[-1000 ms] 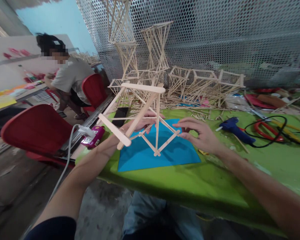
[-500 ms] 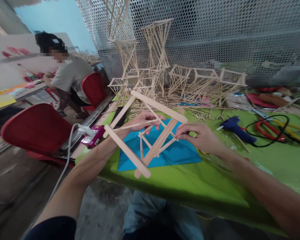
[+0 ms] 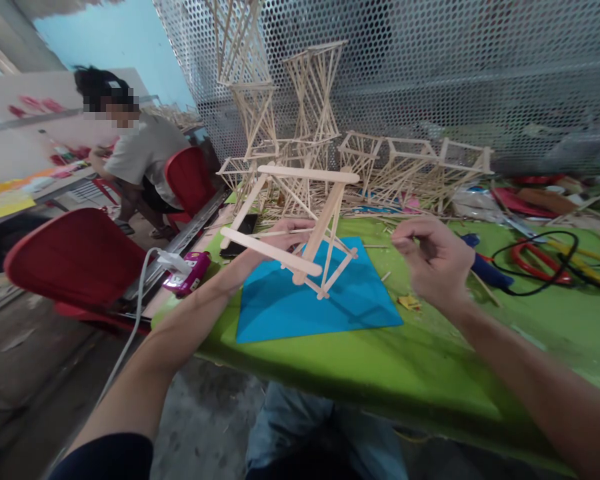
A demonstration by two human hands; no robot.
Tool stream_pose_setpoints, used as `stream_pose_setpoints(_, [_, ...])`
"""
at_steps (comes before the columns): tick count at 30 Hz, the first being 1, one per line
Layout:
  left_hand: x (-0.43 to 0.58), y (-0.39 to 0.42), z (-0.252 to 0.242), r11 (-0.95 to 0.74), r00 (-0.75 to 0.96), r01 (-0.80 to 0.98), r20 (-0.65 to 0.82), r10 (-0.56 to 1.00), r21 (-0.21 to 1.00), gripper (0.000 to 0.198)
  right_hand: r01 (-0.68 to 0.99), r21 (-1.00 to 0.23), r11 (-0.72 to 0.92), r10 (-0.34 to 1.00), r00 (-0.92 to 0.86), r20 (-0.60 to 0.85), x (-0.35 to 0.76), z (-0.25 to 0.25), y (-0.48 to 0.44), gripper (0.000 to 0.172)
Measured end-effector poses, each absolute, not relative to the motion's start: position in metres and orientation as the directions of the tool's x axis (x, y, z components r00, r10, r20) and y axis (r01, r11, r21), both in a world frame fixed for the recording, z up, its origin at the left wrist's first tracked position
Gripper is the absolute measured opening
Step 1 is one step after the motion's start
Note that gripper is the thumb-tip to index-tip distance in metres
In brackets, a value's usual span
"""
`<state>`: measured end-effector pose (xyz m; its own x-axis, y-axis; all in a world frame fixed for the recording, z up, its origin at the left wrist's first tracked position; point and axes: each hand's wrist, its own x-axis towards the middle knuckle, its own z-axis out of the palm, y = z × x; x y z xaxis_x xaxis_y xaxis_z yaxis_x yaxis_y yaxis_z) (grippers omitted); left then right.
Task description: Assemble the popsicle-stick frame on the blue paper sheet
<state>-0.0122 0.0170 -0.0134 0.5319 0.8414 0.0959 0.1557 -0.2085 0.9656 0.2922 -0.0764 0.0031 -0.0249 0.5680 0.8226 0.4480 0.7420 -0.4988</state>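
Note:
My left hand [image 3: 295, 230] is closed on the far side of a wooden stick frame [image 3: 325, 220], partly hidden behind it. Flat craft sticks form the frame's large near square, and thin sticks slant from it to a smaller square end. It is held tilted above a blue sheet [image 3: 275, 303] on the green table. To the right of the frame and apart from it, my right hand [image 3: 433, 260] has its fingers curled together in front of a blue glue gun [image 3: 490, 270]. Anything between those fingertips is too small to make out.
Stick towers [image 3: 315, 93] and loose sticks stand and lie along the perforated metal screen [image 3: 430, 73]. A red-handled tool [image 3: 535, 263] and cables lie right. A purple power adapter [image 3: 187, 273] sits at the left edge, near a red chair [image 3: 75, 267]. Another person [image 3: 145, 147] sits behind.
My right hand has let go of the frame and moved right, toward the glue gun. The frame has tipped in my left hand, its near square rising and its small end now showing lower right.

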Motion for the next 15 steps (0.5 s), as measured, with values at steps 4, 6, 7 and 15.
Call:
stream_pose_setpoints(4, [-0.011, 0.013, -0.008, -0.180, 0.584, 0.097, 0.091, 0.807, 0.979, 0.047, 0.424, -0.478, 0.769, 0.607, -0.252, 0.753, 0.285, 0.003, -0.081, 0.008])
stream_pose_setpoints(6, [-0.010, 0.013, -0.007, -0.170, 0.579, 0.101, 0.081, 0.811, 0.980, 0.049, 0.371, -0.493, 0.787, 0.606, -0.316, 0.730, 0.279, 0.001, -0.082, 0.007])
stream_pose_setpoints(7, [-0.010, 0.013, -0.008, -0.165, 0.575, 0.101, 0.077, 0.814, 0.981, 0.051, 0.352, -0.502, 0.790, 0.606, -0.325, 0.726, 0.276, -0.001, -0.083, 0.008])
stream_pose_setpoints(15, [-0.002, 0.010, -0.007, -0.145, 0.548, 0.155, 0.037, 0.836, 0.977, 0.060, 0.373, -0.615, 0.695, 0.719, -0.335, 0.609, 0.261, -0.004, -0.090, 0.009])
